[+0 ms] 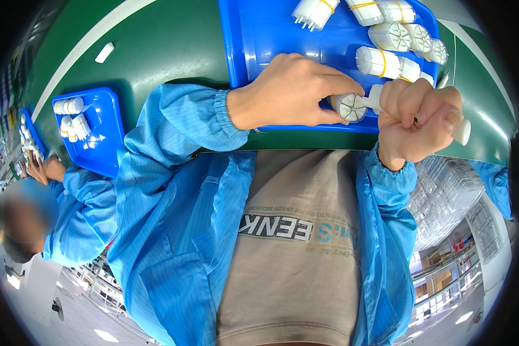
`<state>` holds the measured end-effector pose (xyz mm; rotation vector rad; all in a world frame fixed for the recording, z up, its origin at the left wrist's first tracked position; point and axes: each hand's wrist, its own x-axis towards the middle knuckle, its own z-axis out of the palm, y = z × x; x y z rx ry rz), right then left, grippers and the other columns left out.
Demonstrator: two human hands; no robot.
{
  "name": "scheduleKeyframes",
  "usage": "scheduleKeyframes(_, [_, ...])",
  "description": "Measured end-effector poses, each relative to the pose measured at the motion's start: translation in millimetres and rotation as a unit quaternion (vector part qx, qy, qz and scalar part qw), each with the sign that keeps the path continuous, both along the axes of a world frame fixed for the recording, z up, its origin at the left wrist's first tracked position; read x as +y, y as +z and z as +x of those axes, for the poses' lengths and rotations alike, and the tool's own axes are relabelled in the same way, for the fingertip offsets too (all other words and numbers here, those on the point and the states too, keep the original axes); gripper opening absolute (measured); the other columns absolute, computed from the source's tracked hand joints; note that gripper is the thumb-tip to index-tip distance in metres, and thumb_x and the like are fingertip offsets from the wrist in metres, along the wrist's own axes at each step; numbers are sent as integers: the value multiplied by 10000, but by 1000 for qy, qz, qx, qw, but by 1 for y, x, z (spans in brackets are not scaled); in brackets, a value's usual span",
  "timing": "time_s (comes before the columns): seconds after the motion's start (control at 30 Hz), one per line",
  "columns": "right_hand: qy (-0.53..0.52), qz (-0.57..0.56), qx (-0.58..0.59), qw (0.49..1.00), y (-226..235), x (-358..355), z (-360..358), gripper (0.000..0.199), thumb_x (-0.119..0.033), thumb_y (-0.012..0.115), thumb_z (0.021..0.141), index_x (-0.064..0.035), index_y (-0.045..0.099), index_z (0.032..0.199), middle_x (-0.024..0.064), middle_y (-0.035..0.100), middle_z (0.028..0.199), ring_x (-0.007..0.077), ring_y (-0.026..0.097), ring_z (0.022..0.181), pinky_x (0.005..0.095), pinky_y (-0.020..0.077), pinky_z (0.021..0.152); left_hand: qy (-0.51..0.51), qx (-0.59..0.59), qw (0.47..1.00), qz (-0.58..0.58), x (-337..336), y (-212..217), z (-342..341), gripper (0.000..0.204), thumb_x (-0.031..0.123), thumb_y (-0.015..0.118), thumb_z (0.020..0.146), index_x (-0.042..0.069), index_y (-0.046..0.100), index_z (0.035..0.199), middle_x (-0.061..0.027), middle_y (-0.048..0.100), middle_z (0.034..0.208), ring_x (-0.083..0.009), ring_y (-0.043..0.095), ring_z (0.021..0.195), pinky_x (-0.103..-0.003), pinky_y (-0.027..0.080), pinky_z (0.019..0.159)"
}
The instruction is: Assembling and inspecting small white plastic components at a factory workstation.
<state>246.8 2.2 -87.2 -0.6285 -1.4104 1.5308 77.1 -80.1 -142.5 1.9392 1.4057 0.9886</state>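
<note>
Head view showed the left hand [291, 89] curled around a white bundle [350, 106] lying crosswise on the blue tray [254, 46], its end facing the camera, while the fisted right hand [418, 124] gripped white tubes [460, 131].

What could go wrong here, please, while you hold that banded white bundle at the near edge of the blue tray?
1. The left hand grips the white bundle right at the near rim of the blue tray; if it slips, it could drop off the green surface.
2. The right hand clutches several white pieces in a fist, and one could slide out.
3. The rubber-banded bundles lie crowded close by and might get knocked.
</note>
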Motion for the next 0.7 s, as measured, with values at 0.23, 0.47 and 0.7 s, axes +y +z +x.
scheduleKeyframes(0.23, [59,-15,39,997,-5,-2,5,485,-539,487,1048,-151,374,779,2,357,550,108,241,427,313,233,430,-2,1,1000,18,-1,-1,-2,409,318,878,731,134,783,1084,-54,784,1031,-253,760,855,-353,616,743])
scheduleKeyframes(0.47, [67,62,78,993,-13,-6,-2,284,-251,662,983,-56,488,871,30,443,599,132,356,486,323,296,472,-6,3,1000,12,0,2,-5,444,342,882,718,131,783,1096,-68,784,1032,-254,759,838,-355,611,736])
scheduleKeyframes(0.7, [114,159,26,980,-12,-3,3,226,-183,653,989,-26,530,883,65,547,651,165,503,550,308,378,497,-13,-5,1000,12,0,0,-7,472,365,870,729,122,783,1124,-91,782,1034,-272,758,855,-368,610,744])
